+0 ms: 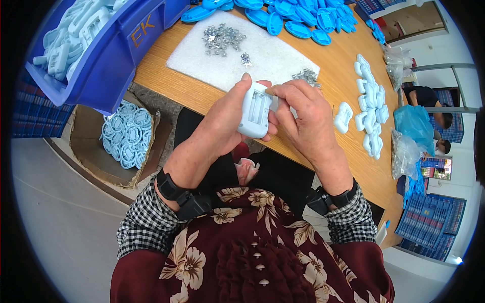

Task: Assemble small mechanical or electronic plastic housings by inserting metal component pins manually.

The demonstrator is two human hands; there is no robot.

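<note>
My left hand (225, 118) grips a pale blue plastic housing (255, 112) with open slots on its face, held upright above the near edge of the wooden table (333, 65). My right hand (303, 118) presses its thumb and fingers against the housing's upper right edge. Whether a small metal piece sits under those fingertips is hidden. A white foam pad (262, 55) lies just beyond the hands, carrying heaps of small metal clips (222, 38), with another clump of metal clips (306, 77) by its right corner.
Bright blue oval shells (298, 15) are piled at the table's far side. Pale blue housings (371, 103) lie in a row to the right. A blue bin (101, 60) of pale parts overhangs the left; below it is a cardboard box (88, 151) of round pieces. Other people sit far right.
</note>
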